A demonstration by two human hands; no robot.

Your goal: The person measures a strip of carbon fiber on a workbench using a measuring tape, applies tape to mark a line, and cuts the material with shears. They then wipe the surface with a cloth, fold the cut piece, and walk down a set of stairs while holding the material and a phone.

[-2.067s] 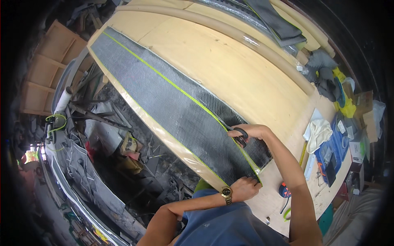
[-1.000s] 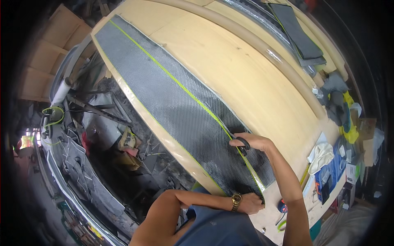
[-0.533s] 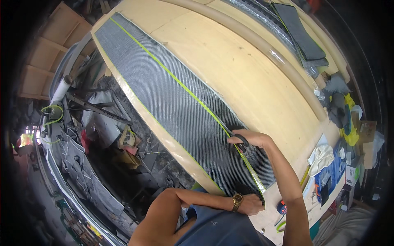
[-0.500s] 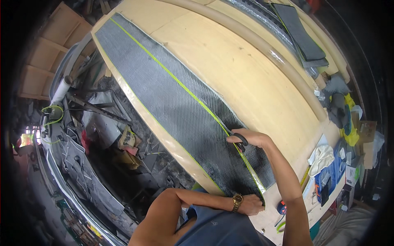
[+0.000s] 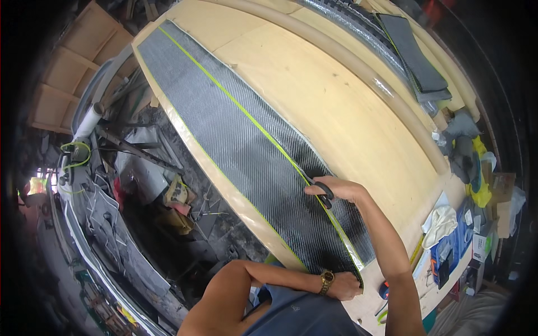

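Note:
A long strip of dark grey woven carbon-fibre cloth (image 5: 224, 131) lies along the table, with a yellow-green line (image 5: 246, 115) running down its length. My right hand (image 5: 343, 189) is closed round the black handles of a pair of scissors (image 5: 325, 196). Their blades lie along the yellow-green line and are mostly hidden. Between the scissors and the near end, the cloth is parted beside that line. My left hand (image 5: 343, 287), below a gold watch (image 5: 327, 281), has its fingers curled on the cloth's near corner, gripping its edge.
The pale table (image 5: 330, 106) extends beyond the cloth, with a long cardboard tube (image 5: 358, 67) across it. Folded dark cloth (image 5: 412, 53) lies at the far right. A white glove (image 5: 440, 224) and a blue tray (image 5: 457, 241) sit to the right. Scraps (image 5: 179, 207) clutter the floor at left.
My right hand and the scissors have advanced a little farther along the yellow-green line, away from me. My left hand keeps its place at the near corner. The whole view has shifted slightly.

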